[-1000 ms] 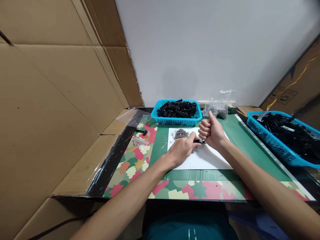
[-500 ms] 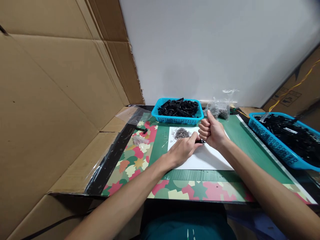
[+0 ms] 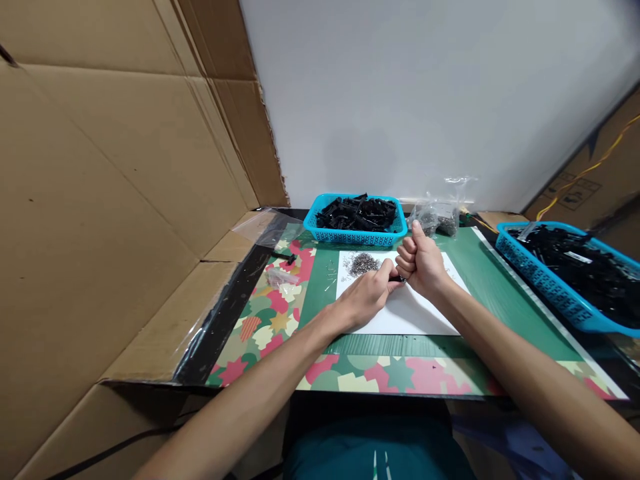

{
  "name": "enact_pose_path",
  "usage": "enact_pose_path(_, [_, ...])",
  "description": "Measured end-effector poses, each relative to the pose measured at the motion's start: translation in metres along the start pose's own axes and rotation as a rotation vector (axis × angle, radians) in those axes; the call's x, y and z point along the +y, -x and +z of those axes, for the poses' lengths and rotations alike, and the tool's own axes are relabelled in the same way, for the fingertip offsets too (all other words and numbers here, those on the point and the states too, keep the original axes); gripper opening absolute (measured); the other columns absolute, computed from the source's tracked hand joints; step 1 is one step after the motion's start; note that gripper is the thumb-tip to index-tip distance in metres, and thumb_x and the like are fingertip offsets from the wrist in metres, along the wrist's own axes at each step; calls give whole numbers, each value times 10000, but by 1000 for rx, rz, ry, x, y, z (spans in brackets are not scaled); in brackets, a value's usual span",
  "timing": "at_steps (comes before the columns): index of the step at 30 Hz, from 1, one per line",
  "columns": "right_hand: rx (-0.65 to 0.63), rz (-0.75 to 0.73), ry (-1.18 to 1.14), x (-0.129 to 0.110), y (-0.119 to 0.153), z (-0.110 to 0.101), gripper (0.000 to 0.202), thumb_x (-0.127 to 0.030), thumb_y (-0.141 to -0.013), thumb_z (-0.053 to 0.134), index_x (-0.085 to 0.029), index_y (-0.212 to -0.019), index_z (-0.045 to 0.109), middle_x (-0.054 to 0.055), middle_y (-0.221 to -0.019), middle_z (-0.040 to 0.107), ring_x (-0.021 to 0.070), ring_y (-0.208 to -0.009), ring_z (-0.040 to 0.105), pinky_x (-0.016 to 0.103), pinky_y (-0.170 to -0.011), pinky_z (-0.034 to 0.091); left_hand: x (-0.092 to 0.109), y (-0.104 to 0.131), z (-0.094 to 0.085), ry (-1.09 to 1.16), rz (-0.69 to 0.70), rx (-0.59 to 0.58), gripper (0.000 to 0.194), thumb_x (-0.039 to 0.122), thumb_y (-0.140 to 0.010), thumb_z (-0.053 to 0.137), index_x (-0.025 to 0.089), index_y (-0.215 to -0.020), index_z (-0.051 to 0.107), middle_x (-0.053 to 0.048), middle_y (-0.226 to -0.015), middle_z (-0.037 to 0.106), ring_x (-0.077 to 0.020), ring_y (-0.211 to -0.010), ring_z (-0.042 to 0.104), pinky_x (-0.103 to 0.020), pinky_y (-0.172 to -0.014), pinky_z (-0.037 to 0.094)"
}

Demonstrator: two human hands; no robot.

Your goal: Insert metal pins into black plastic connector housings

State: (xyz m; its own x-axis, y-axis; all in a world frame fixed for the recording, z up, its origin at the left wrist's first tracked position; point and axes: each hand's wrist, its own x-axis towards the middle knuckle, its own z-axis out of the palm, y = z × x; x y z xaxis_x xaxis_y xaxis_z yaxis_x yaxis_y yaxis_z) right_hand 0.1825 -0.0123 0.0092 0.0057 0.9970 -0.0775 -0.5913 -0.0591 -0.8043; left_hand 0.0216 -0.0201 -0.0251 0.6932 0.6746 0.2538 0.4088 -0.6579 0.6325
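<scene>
Over a white sheet of paper (image 3: pixel 415 320), my left hand (image 3: pixel 369 293) pinches a small black plastic part (image 3: pixel 397 279). Only the part's right end shows past the fingers. My right hand (image 3: pixel 423 261) is closed in a fist, thumb uppermost, right against that end; whatever it grips is hidden by the fingers. A heap of small shiny metal pieces, perhaps screws (image 3: pixel 363 265), lies on the paper just beyond my left hand.
A blue basket (image 3: pixel 355 238) of black parts stands at the back, and another blue basket (image 3: pixel 555 287) at the right. Clear plastic bags (image 3: pixel 447 210) sit behind my right hand. One black piece (image 3: pixel 285 257) lies on the left. Cardboard (image 3: pixel 125 167) walls the left side.
My right fist has come slightly down and left, closer to the black part, covering more of its end. My left hand keeps its pinch.
</scene>
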Motion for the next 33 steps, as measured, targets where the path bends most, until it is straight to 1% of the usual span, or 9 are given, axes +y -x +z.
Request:
enact_pose_path(4, [32, -37, 2, 3, -1, 1, 742, -732, -937, 622, -231, -523, 265, -107, -443, 183, 55, -389, 94, 211, -341, 99, 1, 0, 0, 71, -4, 13, 112, 236, -1062, 491, 244, -993, 404, -41, -955, 687, -231, -819, 652, -314, -678, 398])
enact_pose_path(8, [34, -58, 4, 7, -2, 1, 746, -752, -923, 623, -233, -537, 252, -107, -442, 183, 52, -384, 93, 213, -340, 91, 2, -2, -1, 136, 1, 27, 145, 234, -1066, 481, 246, -961, 381, -32, -961, 674, -212, -827, 632, -306, -681, 396])
enact_pose_path(11, [36, -66, 5, 8, -4, 0, 749, -762, -914, 625, -237, -549, 235, -105, -442, 183, 53, -384, 91, 218, -341, 88, 2, -3, -1, 174, -2, 35, 142, 232, -1067, 480, 243, -958, 389, -35, -982, 680, -206, -848, 633, -306, -704, 408])
enact_pose_path(18, [30, -94, 51, 12, -5, -2, 779, -824, -886, 595, -241, -563, 191, -101, -451, 171, 56, -375, 113, 222, -343, 103, 0, -5, 0, 203, -30, 38, 142, 231, -1045, 508, 234, -934, 420, -33, -950, 684, -200, -829, 621, -309, -704, 404])
enact_pose_path(23, [12, -92, -5, 8, -3, -5, 763, -777, -923, 591, -239, -566, 185, -96, -471, 169, 68, -397, 119, 231, -356, 135, 0, -7, -3, 195, -48, 50, 140, 236, -1028, 532, 233, -925, 437, -1, -866, 655, -185, -766, 588, -300, -690, 390])
enact_pose_path(26, [-3, -110, -57, -6, -5, -17, 735, -726, -966, 571, -235, -572, 192, -94, -489, 170, 74, -416, 104, 236, -364, 153, 2, -7, -7, 209, -49, 59, 109, 273, -1049, 518, 234, -971, 453, 15, -821, 657, -182, -766, 614, -291, -713, 423])
enact_pose_path(29, [5, -142, -22, -23, -10, -38, 710, -702, -972, 580, -237, -583, 211, -100, -491, 163, 76, -424, 83, 232, -365, 147, 5, -6, -10, 209, -57, 70, 77, 297, -1051, 529, 229, -1045, 493, 12, -852, 659, -174, -745, 625, -277, -686, 426])
enact_pose_path(31, [13, -117, 84, -31, -12, -51, 665, -691, -939, 635, -242, -594, 288, -111, -493, 172, 73, -425, 83, 225, -363, 138, 5, -5, -11, 191, -67, 91, 93, 310, -1044, 545, 232, -1088, 524, 16, -852, 630, -170, -703, 593, -279, -665, 407])
enact_pose_path(33, [14, -75, 229, -34, -12, -59, 577, -692, -889, 693, -243, -653, 420, -129, -497, 178, 69, -425, 82, 213, -363, 120, 4, -4, -12, 175, -70, 125, 108, 315, -1044, 543, 239, -1121, 538, 16, -865, 614, -178, -720, 577, -291, -688, 404])
